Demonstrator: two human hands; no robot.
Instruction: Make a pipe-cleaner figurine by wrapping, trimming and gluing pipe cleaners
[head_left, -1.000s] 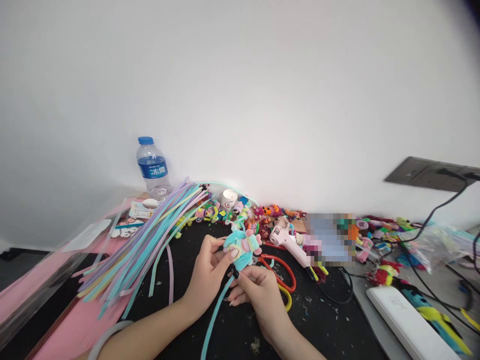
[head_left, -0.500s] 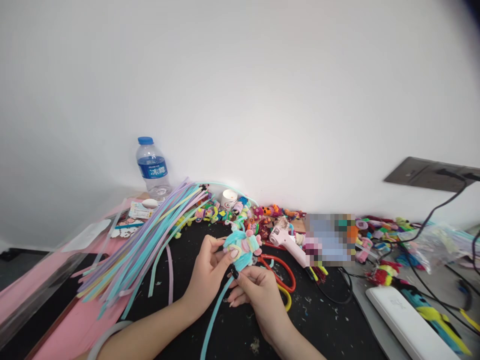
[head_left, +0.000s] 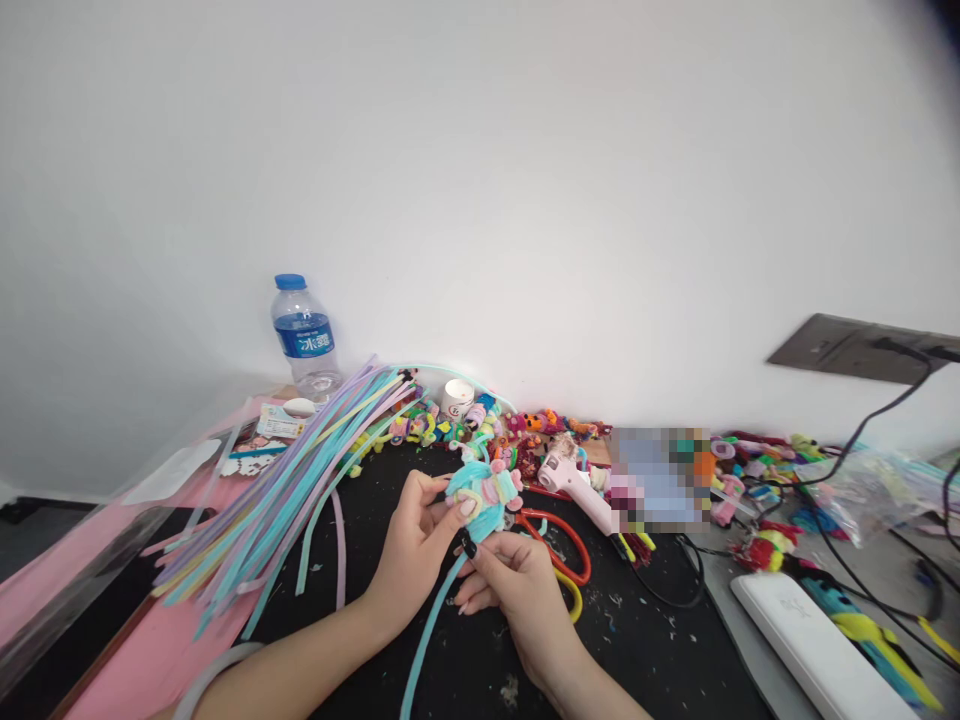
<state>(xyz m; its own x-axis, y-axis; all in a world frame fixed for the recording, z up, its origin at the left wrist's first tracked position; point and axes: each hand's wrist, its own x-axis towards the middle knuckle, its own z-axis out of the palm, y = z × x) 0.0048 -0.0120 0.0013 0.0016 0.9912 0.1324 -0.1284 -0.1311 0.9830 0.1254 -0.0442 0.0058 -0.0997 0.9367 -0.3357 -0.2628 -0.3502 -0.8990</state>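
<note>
Between both hands is a fuzzy pipe-cleaner figure (head_left: 484, 492), mostly turquoise with pink and pale yellow parts. My left hand (head_left: 421, 530) is closed on its left side, thumb across the front. At its lower edge, my right hand (head_left: 510, 580) pinches a turquoise pipe cleaner (head_left: 429, 640) where it meets the figure; the long end hangs down toward me. A dark patch shows at the right fingertips, and I cannot tell what it is. Red-handled scissors (head_left: 574, 548) and a pale pink glue gun (head_left: 581, 485) lie just right of the hands.
A bundle of pastel pipe cleaners (head_left: 300, 480) lies at left, before a water bottle (head_left: 304, 335). Colourful pipe-cleaner pieces and a paper cup (head_left: 457, 397) line the wall. At right are a white oblong case (head_left: 817, 640), black cables and a wall socket (head_left: 847, 347). Scraps litter the black mat (head_left: 637, 650).
</note>
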